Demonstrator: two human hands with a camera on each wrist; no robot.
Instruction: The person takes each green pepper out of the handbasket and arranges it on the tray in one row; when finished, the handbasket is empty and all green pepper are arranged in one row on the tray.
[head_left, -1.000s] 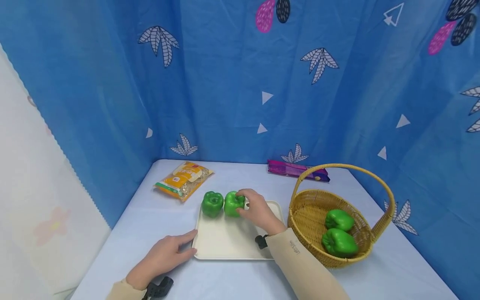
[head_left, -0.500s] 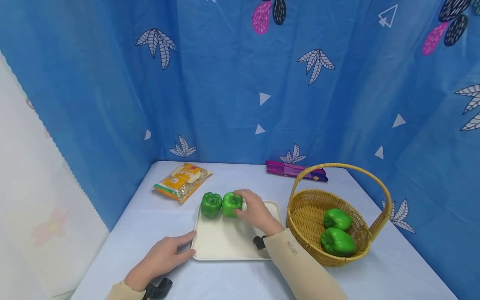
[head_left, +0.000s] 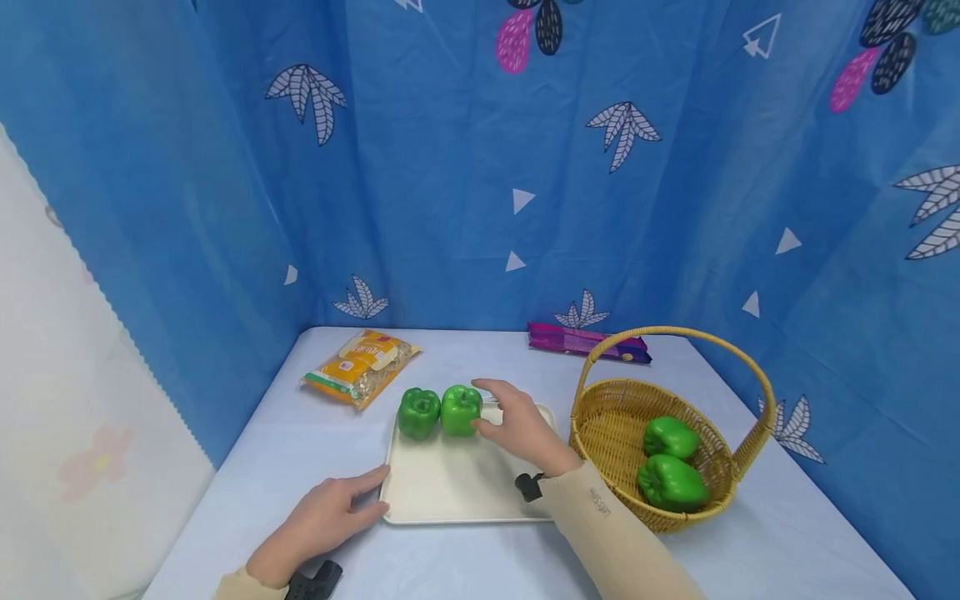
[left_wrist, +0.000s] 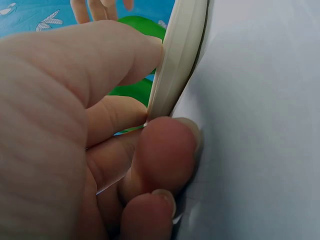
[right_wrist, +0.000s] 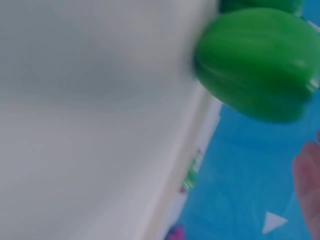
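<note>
Two green bell peppers stand side by side at the back left of a white tray: a darker one (head_left: 418, 413) and a brighter one (head_left: 461, 410). My right hand (head_left: 525, 429) is just to the right of the brighter pepper, thumb and fingers spread apart with nothing between them. In the right wrist view, that pepper (right_wrist: 260, 62) sits apart from a fingertip at the right edge. My left hand (head_left: 322, 517) rests at the left side of the tray (head_left: 457, 492). Its thumb and fingertips touch the tray's rim (left_wrist: 177, 55) in the left wrist view.
A wicker basket (head_left: 611, 442) with a tall handle stands right of the tray, holding two more green peppers (head_left: 672, 483). An orange food packet (head_left: 363, 367) lies at the back left, a purple packet (head_left: 585, 342) at the back right. A blue curtain (head_left: 450, 167) hangs behind the table.
My right hand has let go of the brighter pepper and drawn back slightly to the right, its fingers opening. The left hand stays at the tray's edge. The head view has shifted slightly.
</note>
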